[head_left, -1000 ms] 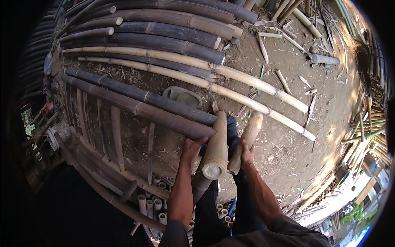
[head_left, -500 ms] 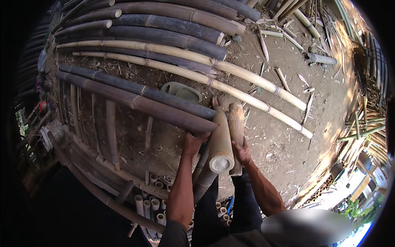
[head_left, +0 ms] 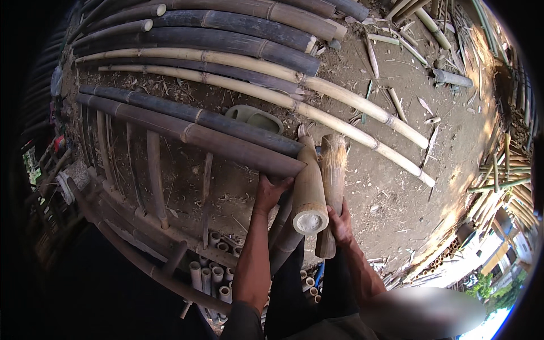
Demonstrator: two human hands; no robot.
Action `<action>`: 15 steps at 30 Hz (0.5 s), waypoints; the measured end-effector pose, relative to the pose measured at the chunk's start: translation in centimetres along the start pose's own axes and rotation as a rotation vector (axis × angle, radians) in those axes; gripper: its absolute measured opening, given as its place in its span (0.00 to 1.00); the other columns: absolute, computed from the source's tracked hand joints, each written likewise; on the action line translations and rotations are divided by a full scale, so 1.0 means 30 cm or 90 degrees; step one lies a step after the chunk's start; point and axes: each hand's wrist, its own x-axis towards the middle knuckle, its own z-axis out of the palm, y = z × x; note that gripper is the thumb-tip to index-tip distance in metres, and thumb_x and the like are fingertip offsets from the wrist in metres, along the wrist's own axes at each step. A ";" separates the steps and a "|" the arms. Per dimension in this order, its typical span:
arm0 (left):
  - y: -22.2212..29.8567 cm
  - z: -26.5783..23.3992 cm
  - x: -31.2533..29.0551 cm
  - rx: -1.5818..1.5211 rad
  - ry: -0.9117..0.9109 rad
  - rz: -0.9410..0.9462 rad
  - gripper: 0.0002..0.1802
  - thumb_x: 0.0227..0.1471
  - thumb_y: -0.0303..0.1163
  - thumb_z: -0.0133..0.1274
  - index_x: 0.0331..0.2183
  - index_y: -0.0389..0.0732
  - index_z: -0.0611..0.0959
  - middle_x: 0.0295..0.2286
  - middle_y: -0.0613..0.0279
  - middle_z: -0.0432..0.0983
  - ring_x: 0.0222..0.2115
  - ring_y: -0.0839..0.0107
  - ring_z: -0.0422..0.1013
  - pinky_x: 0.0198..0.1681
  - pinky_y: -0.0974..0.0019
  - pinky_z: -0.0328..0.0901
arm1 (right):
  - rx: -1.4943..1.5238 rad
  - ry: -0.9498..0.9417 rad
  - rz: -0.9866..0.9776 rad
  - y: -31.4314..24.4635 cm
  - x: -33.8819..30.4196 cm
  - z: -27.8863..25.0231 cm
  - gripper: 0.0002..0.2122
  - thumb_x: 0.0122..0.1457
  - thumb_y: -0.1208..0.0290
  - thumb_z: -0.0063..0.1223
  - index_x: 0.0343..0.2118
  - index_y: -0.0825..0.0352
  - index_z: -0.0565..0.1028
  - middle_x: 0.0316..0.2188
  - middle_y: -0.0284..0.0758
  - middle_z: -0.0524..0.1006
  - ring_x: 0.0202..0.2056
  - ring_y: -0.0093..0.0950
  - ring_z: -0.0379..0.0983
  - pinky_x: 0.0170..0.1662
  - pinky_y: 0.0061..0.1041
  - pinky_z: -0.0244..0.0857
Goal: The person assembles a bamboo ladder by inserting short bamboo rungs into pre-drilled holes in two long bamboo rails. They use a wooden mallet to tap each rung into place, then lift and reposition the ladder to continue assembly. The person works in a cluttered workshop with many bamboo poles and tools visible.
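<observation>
My left hand (head_left: pixel 273 192) is at the right end of a dark brown bamboo pole (head_left: pixel 238 148), with its thumb along the underside and its other fingers mostly hidden; it appears closed on the pole. That end meets a pale, thick bamboo piece (head_left: pixel 311 190), whose near end shows a whitish, closed face inside the rim. Just right of this piece, my right hand (head_left: pixel 341 225) is wrapped round a weathered wooden club (head_left: pixel 333 170) with a frayed far end. A blackish bamboo pole (head_left: pixel 218 124) runs alongside the brown one.
Long dark and pale bamboo poles (head_left: pixel 340 100) lie across the ground beyond. A green sandal (head_left: pixel 258 120) rests behind the blackish pole. Upright short bamboo tubes (head_left: pixel 205 279) stand low by my left arm. A wooden rail frame (head_left: pixel 156 180) is at left; cut bamboo (head_left: pixel 504 212) is piled at right.
My right hand and the near end of the club have come closer to me. The left hand stays at the pole's end. The whole view has shifted slightly.
</observation>
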 end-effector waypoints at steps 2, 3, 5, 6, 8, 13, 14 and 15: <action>0.074 0.013 0.014 -0.010 0.002 -0.004 0.54 0.39 0.42 0.71 0.58 0.29 0.58 0.52 0.43 0.67 0.54 0.55 0.65 0.57 0.57 0.59 | 0.083 0.109 -0.058 -0.013 -0.006 0.003 0.36 0.56 0.57 0.60 0.61 0.71 0.55 0.45 0.47 0.72 0.40 0.35 0.74 0.42 0.34 0.71; 0.065 0.022 0.034 -0.007 0.005 0.012 0.53 0.40 0.41 0.70 0.58 0.29 0.58 0.52 0.44 0.67 0.54 0.57 0.64 0.58 0.58 0.59 | 0.182 0.184 -0.043 -0.015 -0.023 0.010 0.35 0.57 0.57 0.59 0.60 0.71 0.55 0.43 0.47 0.73 0.36 0.34 0.75 0.37 0.34 0.73; -0.005 0.018 0.042 -0.001 0.017 0.033 0.50 0.42 0.38 0.69 0.59 0.29 0.58 0.53 0.47 0.66 0.56 0.60 0.63 0.59 0.60 0.58 | 0.224 0.363 0.044 -0.083 -0.040 0.083 0.33 0.59 0.58 0.56 0.59 0.73 0.56 0.43 0.47 0.73 0.36 0.35 0.75 0.39 0.34 0.73; -0.032 0.016 0.048 -0.003 0.008 0.028 0.51 0.42 0.39 0.69 0.58 0.29 0.58 0.53 0.47 0.66 0.55 0.59 0.63 0.59 0.60 0.58 | 0.104 0.224 -0.005 -0.017 -0.040 0.085 0.33 0.59 0.58 0.56 0.60 0.73 0.56 0.46 0.47 0.72 0.42 0.36 0.73 0.45 0.34 0.69; -0.042 0.007 0.066 -0.010 -0.007 0.017 0.52 0.40 0.43 0.70 0.57 0.28 0.59 0.53 0.46 0.66 0.55 0.58 0.64 0.58 0.59 0.59 | -0.021 0.050 0.012 0.030 -0.034 0.052 0.34 0.59 0.58 0.57 0.61 0.74 0.56 0.52 0.48 0.69 0.54 0.36 0.65 0.60 0.32 0.56; -0.004 -0.002 0.065 0.099 0.036 -0.018 0.58 0.35 0.55 0.69 0.56 0.29 0.60 0.52 0.40 0.68 0.54 0.50 0.66 0.56 0.57 0.62 | 0.120 0.236 -0.016 0.003 -0.068 0.022 0.37 0.57 0.56 0.58 0.61 0.75 0.55 0.49 0.50 0.71 0.47 0.38 0.71 0.47 0.32 0.68; -0.016 -0.002 0.061 0.121 0.042 -0.025 0.58 0.36 0.56 0.69 0.56 0.29 0.60 0.52 0.40 0.68 0.54 0.49 0.66 0.56 0.56 0.61 | 0.126 0.253 0.009 0.049 -0.066 0.023 0.38 0.57 0.56 0.58 0.62 0.75 0.54 0.50 0.50 0.70 0.47 0.39 0.70 0.47 0.33 0.69; -0.023 0.006 0.058 0.139 0.045 -0.033 0.58 0.36 0.56 0.69 0.56 0.29 0.60 0.53 0.40 0.67 0.54 0.49 0.65 0.57 0.56 0.61 | 0.129 0.274 0.033 0.072 -0.064 0.024 0.39 0.57 0.57 0.58 0.62 0.76 0.52 0.52 0.51 0.69 0.48 0.39 0.70 0.47 0.33 0.69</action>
